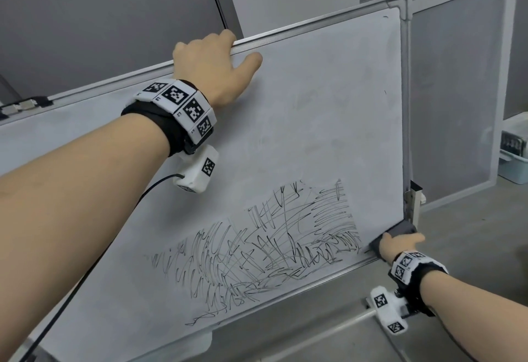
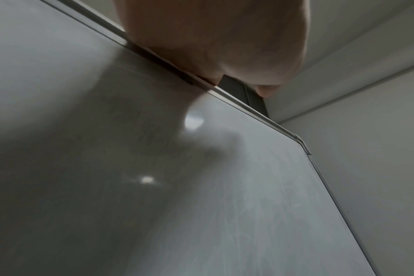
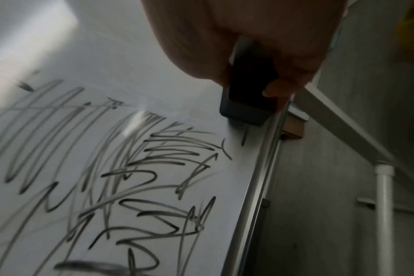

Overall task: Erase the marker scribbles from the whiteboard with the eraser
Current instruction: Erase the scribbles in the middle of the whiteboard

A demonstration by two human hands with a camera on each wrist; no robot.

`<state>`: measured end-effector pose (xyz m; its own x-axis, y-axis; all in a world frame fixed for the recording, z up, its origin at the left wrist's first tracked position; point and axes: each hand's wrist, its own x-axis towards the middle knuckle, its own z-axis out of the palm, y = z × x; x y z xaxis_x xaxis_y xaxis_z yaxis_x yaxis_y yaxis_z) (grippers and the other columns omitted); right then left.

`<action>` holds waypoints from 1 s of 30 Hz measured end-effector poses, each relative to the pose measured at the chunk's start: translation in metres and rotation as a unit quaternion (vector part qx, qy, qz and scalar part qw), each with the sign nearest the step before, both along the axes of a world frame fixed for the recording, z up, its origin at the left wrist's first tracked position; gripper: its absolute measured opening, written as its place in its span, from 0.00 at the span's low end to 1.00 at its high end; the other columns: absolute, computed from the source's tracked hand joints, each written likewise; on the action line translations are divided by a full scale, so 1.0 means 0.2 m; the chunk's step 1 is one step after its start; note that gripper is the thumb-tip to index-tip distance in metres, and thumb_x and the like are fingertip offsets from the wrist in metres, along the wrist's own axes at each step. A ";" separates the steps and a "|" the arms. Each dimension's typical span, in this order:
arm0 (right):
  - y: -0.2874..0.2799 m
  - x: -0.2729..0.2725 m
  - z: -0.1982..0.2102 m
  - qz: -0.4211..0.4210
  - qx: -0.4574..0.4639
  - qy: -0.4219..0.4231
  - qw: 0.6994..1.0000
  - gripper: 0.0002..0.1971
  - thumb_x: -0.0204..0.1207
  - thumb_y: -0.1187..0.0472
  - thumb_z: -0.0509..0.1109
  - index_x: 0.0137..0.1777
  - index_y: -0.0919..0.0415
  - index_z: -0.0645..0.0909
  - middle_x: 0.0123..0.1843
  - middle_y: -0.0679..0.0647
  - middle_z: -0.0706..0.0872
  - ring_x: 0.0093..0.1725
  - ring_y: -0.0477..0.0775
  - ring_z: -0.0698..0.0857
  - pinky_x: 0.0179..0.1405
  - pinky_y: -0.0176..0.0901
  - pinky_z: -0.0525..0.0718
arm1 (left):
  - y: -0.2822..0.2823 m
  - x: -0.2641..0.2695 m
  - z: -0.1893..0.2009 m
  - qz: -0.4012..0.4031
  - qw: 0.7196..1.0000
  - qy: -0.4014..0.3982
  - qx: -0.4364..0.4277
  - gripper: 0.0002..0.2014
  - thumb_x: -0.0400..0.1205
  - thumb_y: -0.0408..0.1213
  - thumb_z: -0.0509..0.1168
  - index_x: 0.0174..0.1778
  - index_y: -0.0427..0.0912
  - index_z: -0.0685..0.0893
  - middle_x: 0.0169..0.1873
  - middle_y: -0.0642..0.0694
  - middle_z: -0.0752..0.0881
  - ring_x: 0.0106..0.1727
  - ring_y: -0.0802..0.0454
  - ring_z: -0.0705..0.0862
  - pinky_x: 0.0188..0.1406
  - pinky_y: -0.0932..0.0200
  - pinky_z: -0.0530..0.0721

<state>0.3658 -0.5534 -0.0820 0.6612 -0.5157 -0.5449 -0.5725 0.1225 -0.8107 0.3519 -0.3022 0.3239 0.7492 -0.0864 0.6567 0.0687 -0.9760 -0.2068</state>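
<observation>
The whiteboard point(image 1: 314, 110) stood tilted on its stand, its upper part wiped to a grey haze. Black scribbles point(image 1: 257, 250) covered the lower middle and lower right of it. The left hand point(image 1: 213, 65) gripped the top edge, fingers curled over the frame and out of sight behind it, thumb lying flat on the board's face. The right hand point(image 1: 400, 243) held the dark eraser point(image 1: 395, 231) at the board's lower right corner, thumb and fingers closed round its sides. The eraser seemed pressed flat to the board beside the frame, just right of the scribbles, though the wrist view was blurred. A pale bin point(image 1: 514, 158) sat on the floor at far right.
</observation>
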 end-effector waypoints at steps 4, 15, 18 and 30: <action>0.06 0.00 -0.13 0.004 0.014 0.025 1.000 0.35 0.79 0.56 0.67 0.79 0.74 0.57 0.78 0.75 0.66 0.75 0.72 0.71 0.75 0.61 0.69 | -0.01 -0.01 -0.01 -0.004 1.000 -0.006 0.003 0.29 0.81 0.65 0.48 0.57 0.43 0.78 0.48 0.44 0.83 0.44 0.40 0.76 0.58 0.43 0.69; 0.10 -0.08 -0.22 0.076 -0.001 -0.007 0.997 0.43 0.76 0.57 0.73 0.81 0.69 0.49 0.78 0.71 0.67 0.73 0.68 0.73 0.75 0.59 0.69 | -0.01 -0.03 -0.01 -0.007 1.000 -0.013 0.012 0.31 0.80 0.67 0.47 0.57 0.43 0.79 0.49 0.42 0.84 0.49 0.36 0.82 0.56 0.44 0.69; 0.08 -0.13 -0.19 0.088 -0.029 0.027 0.995 0.46 0.66 0.57 0.80 0.76 0.76 0.57 0.69 0.77 0.75 0.65 0.73 0.80 0.66 0.64 0.78 | -0.04 -0.04 -0.02 -0.006 1.000 -0.017 0.016 0.32 0.80 0.67 0.46 0.57 0.43 0.80 0.49 0.42 0.85 0.50 0.36 0.82 0.57 0.43 0.69; 0.13 -0.25 0.12 0.138 -0.090 -0.165 0.972 0.32 0.77 0.55 0.74 0.71 0.67 0.60 0.59 0.67 0.81 0.58 0.69 0.83 0.55 0.52 0.80 | -0.02 -0.04 0.01 -0.003 1.000 0.005 0.001 0.32 0.78 0.68 0.45 0.54 0.43 0.78 0.49 0.42 0.85 0.50 0.37 0.81 0.60 0.42 0.70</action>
